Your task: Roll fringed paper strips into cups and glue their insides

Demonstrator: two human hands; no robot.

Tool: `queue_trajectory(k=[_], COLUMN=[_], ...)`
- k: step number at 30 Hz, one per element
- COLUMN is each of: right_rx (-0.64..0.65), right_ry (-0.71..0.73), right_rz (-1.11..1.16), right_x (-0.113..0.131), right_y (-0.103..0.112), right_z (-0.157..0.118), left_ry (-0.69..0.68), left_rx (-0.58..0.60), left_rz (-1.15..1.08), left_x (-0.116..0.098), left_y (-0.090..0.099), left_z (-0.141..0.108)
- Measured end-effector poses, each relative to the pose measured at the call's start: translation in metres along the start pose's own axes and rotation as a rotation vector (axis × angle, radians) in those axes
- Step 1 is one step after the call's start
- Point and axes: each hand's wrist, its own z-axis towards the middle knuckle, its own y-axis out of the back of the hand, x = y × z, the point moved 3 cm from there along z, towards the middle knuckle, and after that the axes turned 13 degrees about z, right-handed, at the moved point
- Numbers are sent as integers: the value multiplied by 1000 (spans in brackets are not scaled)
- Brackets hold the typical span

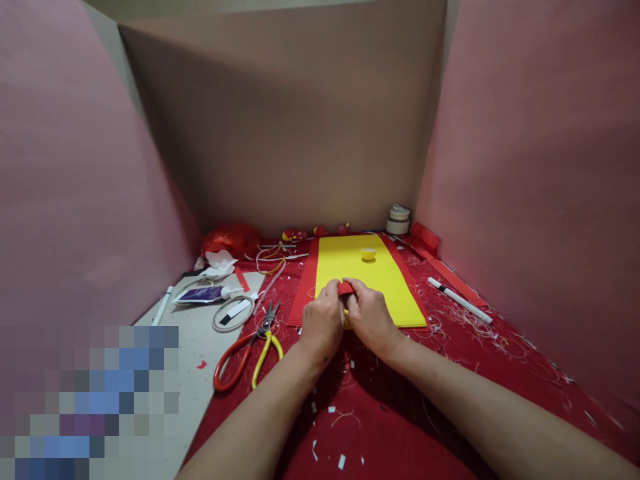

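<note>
My left hand (323, 323) and my right hand (371, 319) meet above the near edge of a yellow sheet (360, 273). Between their closed fingertips is a small red ribbed piece (345, 288), partly hidden by the fingers. A bit of yellow shows under it between the hands; I cannot tell whether it belongs to the same piece. Beneath the yellow sheet lie red sheets (303, 293). A little yellow cup-shaped piece (369, 254) rests on the sheet, beyond my right hand. Scissors (269, 327) with one red and one yellow handle lie left of my left hand.
On the left, a grey board (185, 373) bears a purple-and-white tube (200, 295) and a ring-shaped coil (233, 313). A red bag (230, 239) and white lidded jar (399, 220) stand at the back. A white pen-like stick (460, 300) lies right. Scraps litter the red cloth (380, 427).
</note>
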Motion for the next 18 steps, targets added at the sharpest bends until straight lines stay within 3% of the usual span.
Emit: queue_trajectory(k=[8,18], right_rx=[-4,-5], right_ry=[16,-23], right_rz=[-115,-69], right_x=[0,-2], right_y=[-1,-1], right_z=[-1,0], left_ry=[-13,-26], left_rx=[-28,-8], left_rz=[62,84], left_x=[0,-1], left_y=[-3,-1], left_z=[1,1])
